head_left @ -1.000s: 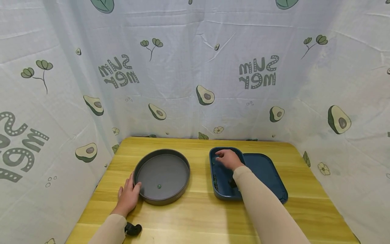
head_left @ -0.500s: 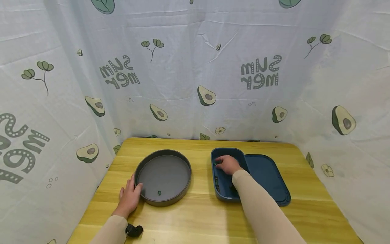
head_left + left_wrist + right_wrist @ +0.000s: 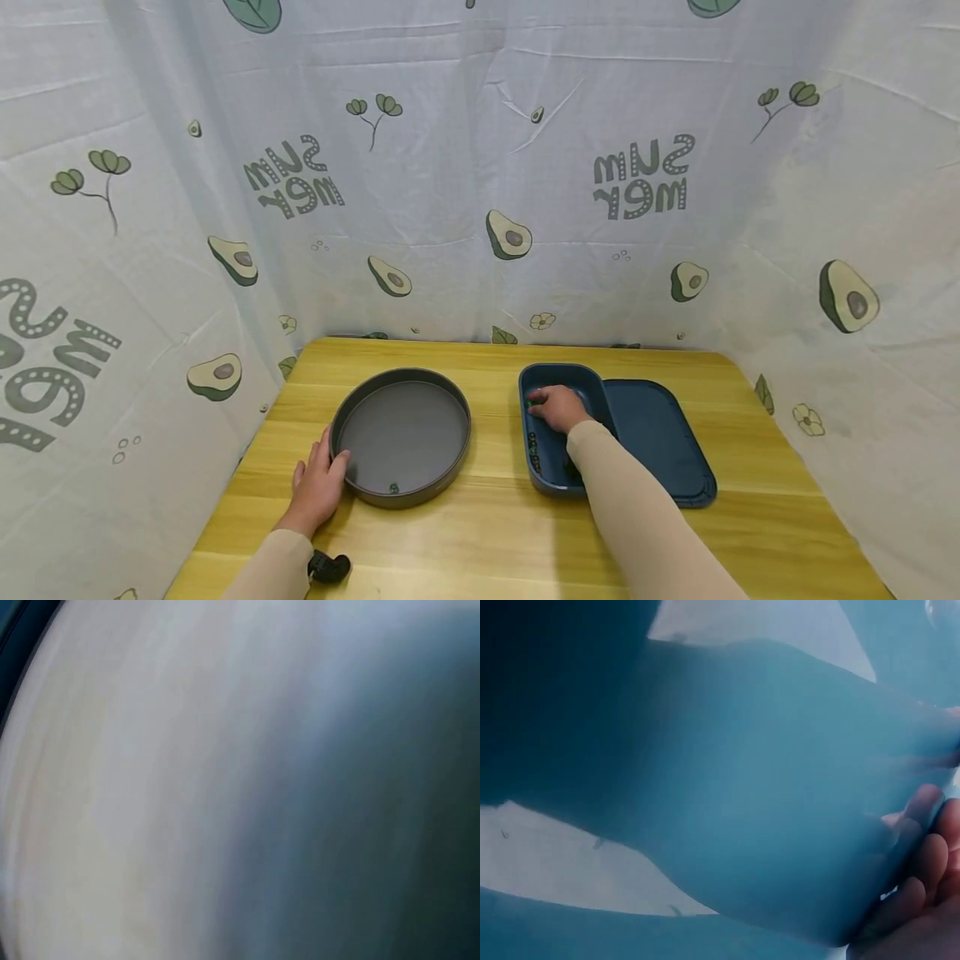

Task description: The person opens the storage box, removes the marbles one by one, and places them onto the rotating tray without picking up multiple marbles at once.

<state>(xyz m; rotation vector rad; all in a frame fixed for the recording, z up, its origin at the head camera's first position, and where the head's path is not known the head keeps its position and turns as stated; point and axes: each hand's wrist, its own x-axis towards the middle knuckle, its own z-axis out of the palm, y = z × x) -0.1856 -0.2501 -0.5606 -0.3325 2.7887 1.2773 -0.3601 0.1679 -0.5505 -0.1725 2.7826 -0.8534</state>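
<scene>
In the head view my left hand (image 3: 318,483) rests against the left side of a round dark grey pan (image 3: 405,417), fingers along its outer wall and thumb at the rim. One small green bead (image 3: 393,488) lies in the pan by its near wall. My right hand (image 3: 558,408) reaches into a deep blue box (image 3: 564,367), thumb and forefinger pinching another green bead (image 3: 530,404) near the left wall. Several small dark beads (image 3: 533,450) line that wall nearer me. The right wrist view shows curled fingers (image 3: 930,859) close to the blue wall. Blur fills the left wrist view.
A flat blue lid (image 3: 660,433) lies right beside the box. A black curved strap piece (image 3: 328,567) sticks out at my left wrist. The wooden table (image 3: 495,533) is bounded by a printed curtain (image 3: 450,183) behind and at both sides.
My right hand has lowered into the box and its fingertips have closed around a bead. The bead in the pan has rolled towards me to the near wall. My left hand stays put.
</scene>
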